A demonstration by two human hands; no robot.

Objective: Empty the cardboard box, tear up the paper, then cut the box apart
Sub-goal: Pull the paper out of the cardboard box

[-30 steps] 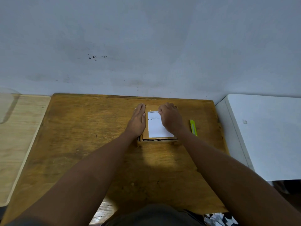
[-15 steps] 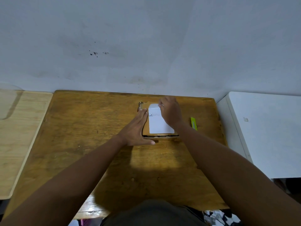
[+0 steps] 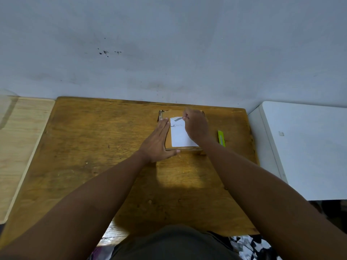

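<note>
head cam, only view: the cardboard box (image 3: 167,117) sits flat on the brown wooden worktop (image 3: 93,147), toward the far edge near the grey wall (image 3: 169,44). it looks closed, so i can't tell what's in it. a white label (image 3: 178,136) covers most of the box's top, with some small dark print near its far end that's too tiny to read.

the left hand (image 3: 159,142) lies flat and open along the left side of the box, fingers straight, thumb hooked along the near edge, pressing rather than gripping anything. the right hand (image 3: 196,125) is on top of the box with its grip pinched on a small greyish strip (image 3: 178,119) at the far edge of the label. can't tell if that's tape or a peeled corner. the right hand also hides the right part of the box top.

just right of the box, on the worktop, lies a yellow-green cutter (image 3: 221,138), not touched by anything. further right of the box is a white surface (image 3: 309,147), and to its left a paler wooden board (image 3: 20,137). something black and white near my lap (image 3: 247,244) is cut off at the bottom.
</note>
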